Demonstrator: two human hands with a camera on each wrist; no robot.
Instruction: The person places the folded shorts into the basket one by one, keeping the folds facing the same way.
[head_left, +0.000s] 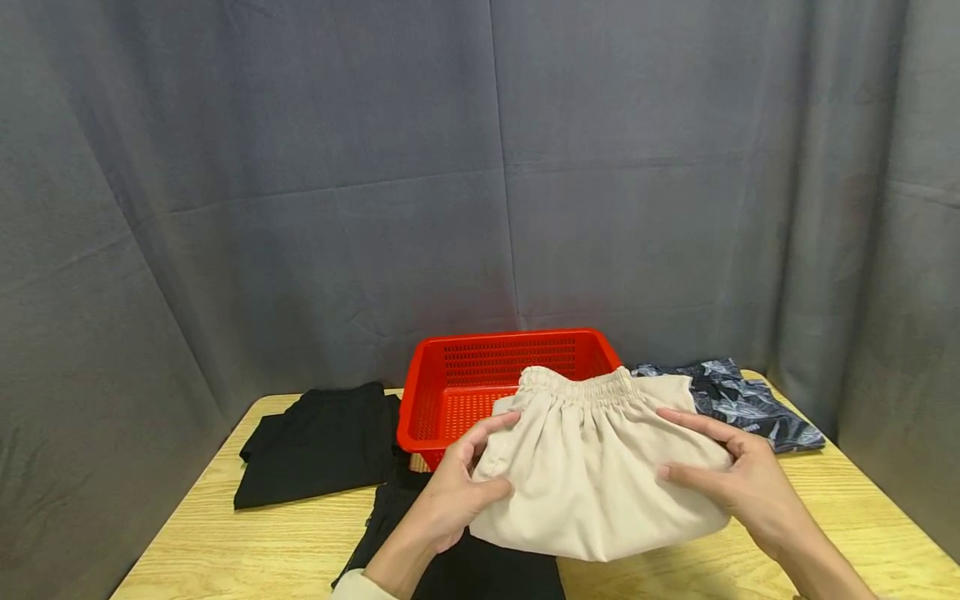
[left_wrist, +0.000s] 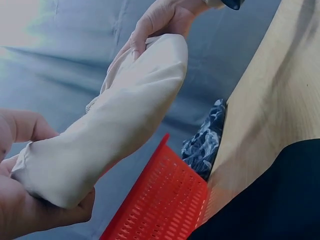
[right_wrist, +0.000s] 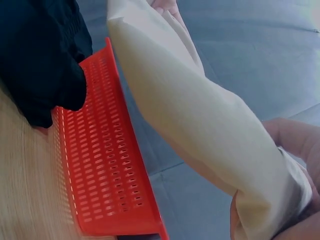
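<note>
Two hands hold one folded beige garment [head_left: 592,475] in the head view, lifted off the worktop [head_left: 225,542] just in front of a red basket [head_left: 450,392]. The left hand [head_left: 457,492] grips its left edge, thumb on top and fingers curled under; the right hand [head_left: 742,479] clasps the right edge the same way. The garment looks fully folded, waistband at the far side, and it is not in the basket, which as far as this view shows holds nothing. One black garment [head_left: 322,446] lies flat left of the basket, another black piece [head_left: 465,567] lies under the held bundle near the front edge, and a patterned dark garment [head_left: 742,400] lies to the right, so my guess is that the folding of this piece is done and that the putting away is what remains.

From the left wrist, the left hand [left_wrist: 30,200] pinches the near end of the beige bundle [left_wrist: 110,135], the right hand [left_wrist: 160,25] grips the far end, and the basket rim [left_wrist: 165,195] sits below with the patterned cloth [left_wrist: 205,140] past it.

From the right wrist, the right hand [right_wrist: 295,175] curls round the near end of the bundle [right_wrist: 200,110], which hangs above the basket wall [right_wrist: 105,165]; the black cloth [right_wrist: 40,55] lies beside that wall on the worktop.
</note>
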